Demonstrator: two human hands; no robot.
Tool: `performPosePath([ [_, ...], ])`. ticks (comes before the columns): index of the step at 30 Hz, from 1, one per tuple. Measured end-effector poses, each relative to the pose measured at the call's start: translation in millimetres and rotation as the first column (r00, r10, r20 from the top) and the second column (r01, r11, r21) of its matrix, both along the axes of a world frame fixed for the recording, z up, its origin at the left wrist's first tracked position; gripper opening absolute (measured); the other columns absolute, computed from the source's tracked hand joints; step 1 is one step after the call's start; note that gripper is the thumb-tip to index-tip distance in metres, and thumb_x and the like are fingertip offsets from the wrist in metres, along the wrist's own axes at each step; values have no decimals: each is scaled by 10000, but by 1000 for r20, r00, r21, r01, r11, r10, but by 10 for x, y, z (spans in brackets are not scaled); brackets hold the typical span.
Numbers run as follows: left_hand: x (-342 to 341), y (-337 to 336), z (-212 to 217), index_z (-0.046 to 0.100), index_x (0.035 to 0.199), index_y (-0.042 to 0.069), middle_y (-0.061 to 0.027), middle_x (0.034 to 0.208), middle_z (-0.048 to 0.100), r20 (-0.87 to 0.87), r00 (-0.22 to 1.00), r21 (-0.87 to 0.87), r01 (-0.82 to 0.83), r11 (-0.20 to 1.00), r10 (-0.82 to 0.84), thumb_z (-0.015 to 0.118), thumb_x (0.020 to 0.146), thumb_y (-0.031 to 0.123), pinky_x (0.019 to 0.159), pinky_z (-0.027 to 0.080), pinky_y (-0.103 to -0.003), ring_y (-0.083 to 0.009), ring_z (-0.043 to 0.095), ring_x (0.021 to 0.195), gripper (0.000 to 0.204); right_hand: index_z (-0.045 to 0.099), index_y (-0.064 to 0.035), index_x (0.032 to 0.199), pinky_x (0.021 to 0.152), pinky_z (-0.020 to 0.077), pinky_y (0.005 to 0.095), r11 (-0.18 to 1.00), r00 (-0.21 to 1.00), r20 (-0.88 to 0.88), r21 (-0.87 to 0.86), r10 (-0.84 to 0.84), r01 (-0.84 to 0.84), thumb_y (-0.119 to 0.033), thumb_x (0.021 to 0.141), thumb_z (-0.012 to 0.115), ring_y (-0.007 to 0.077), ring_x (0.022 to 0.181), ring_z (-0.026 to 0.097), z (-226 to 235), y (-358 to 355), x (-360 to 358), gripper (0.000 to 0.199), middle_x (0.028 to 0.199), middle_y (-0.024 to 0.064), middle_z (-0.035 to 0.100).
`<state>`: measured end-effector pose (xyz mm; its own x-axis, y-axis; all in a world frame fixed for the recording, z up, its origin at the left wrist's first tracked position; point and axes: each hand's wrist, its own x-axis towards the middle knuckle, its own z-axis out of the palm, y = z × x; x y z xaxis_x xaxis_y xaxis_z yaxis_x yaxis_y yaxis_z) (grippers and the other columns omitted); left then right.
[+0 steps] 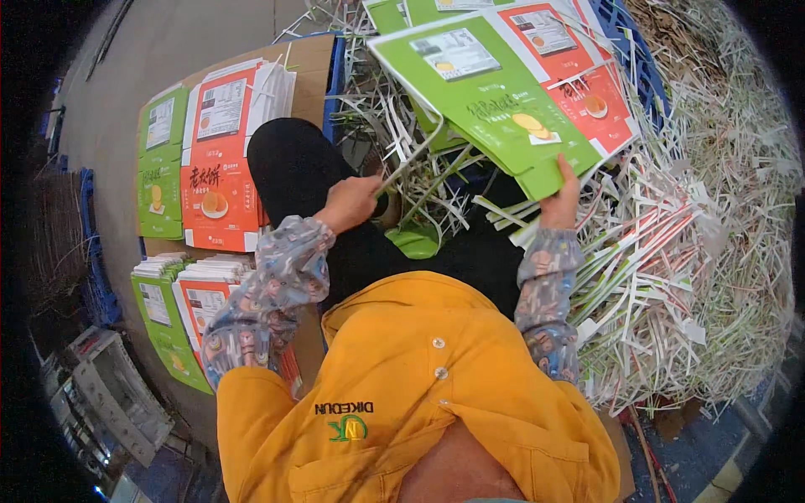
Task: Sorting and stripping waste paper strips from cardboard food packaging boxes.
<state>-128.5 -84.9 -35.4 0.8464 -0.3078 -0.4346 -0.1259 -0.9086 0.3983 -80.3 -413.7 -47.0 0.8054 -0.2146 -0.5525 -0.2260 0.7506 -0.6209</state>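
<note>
My left hand (352,204) is closed around a thin rod (412,159), bent at its far end, which reaches up to the edge of a green printed carton sheet (490,96). On the right, my right hand (560,199) grips the lower corner of that flat sheet, thumb on top and the other fingers hidden beneath. The sheet lies tilted over a pile, its pale label and cookie picture facing up. Beside it, red printed carton sheets (587,105) show in the same pile. Below both hands, a scrap of green (415,241) lies between my knees.
At left, stacks of green cartons (161,168) and red cartons (220,159) lie on brown cardboard (306,71). Nearer me are more green stacks (168,323). A large heap of paper strips (671,277) fills the right side. A blue crate (641,63) stands behind the pile.
</note>
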Motion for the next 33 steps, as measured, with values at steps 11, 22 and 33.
performPosePath([
  [11, 729, -665, -391, 470, 1026, -39, -78, 905, 563, -710, 637, -585, -771, 251, 300, 566, 774, 398, 732, 408, -303, -231, 532, 878, 514, 441, 16, 1107, 754, 472, 342, 993, 993, -118, -115, 13, -27, -137, 784, 565, 228, 894, 553, 23, 20, -216, 379, 1032, 105, 538],
  [22, 862, -1021, -506, 284, 1059, 29, -83, 891, 496, -795, 477, -531, -846, -50, 374, 481, 823, 133, 571, 484, -350, -173, 543, 718, 325, 439, 12, 1116, 783, 461, 344, 995, 996, -94, -100, 6, -16, -133, 786, 553, 238, 921, 545, -166, 1, -229, 378, 1052, 108, 533],
  [33, 909, -564, -636, 370, 995, 45, -100, 794, 528, -736, 669, -640, -738, 213, 106, 530, 733, 40, 478, 415, -224, -121, 467, 511, 307, 436, 11, 1126, 795, 458, 350, 997, 995, -91, -69, 38, -44, -124, 792, 545, 241, 939, 539, -145, -23, -217, 377, 1067, 114, 528],
])
